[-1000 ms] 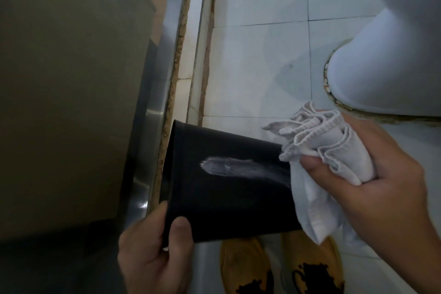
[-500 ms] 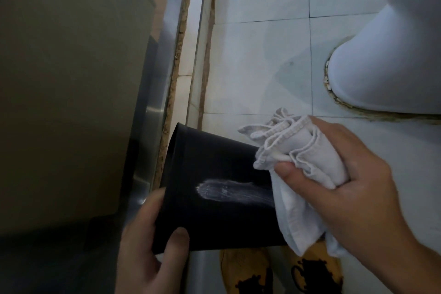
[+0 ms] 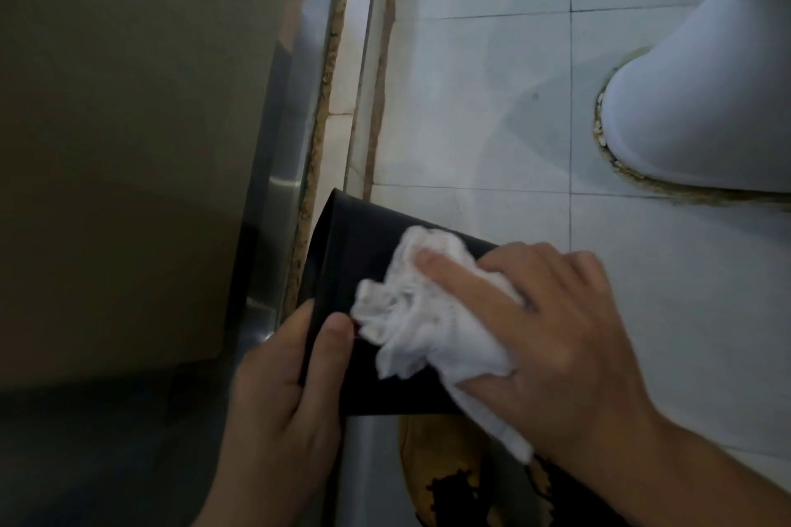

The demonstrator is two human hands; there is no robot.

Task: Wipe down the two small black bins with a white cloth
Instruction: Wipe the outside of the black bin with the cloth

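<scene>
Right hand fingers: the fingers (image 3: pixel 449 276) lie mostly straight and a little apart on top of the crumpled white cloth (image 3: pixel 421 314). They press it down on the bin. The thumb side hugs the lower part of the cloth.
Right hand: the right hand (image 3: pixel 556 338) comes in from the lower right of the frame and covers the right end of the bin.
Left hand fingers: the thumb (image 3: pixel 329 351) lies on the front of the bin, and the other fingers curl round its left edge. They are clamped on the bin.
Left hand: the left hand (image 3: pixel 282 389) comes up from the bottom middle of the frame and holds the bin in the air.
White cloth: it is bunched up with lots of folds. It sits on the middle of the bin's side, just beside the left thumb. A loose end hangs down under the right hand.
Bin: the small black plastic bin (image 3: pixel 364 261) is tipped on its side, in the lower middle of the frame. Its side looks smooth, dark and dull. Its left end is the wider one, with a thin rim edge. Only the left part shows; the rest is under the cloth and hand.
Floor: white floor tiles (image 3: pixel 492 98) with thin dark lines fill the upper right.
Toilet: the white round toilet base (image 3: pixel 685 111) stands on the tiles at the right, with brown dirt round its bottom edge.
Door: a big dull brown panel (image 3: pixel 128 120) with a shiny metal edge fills the left side.
Shoes: yellow shoes with black marks (image 3: pixel 445 475) show under the bin at the bottom.
</scene>
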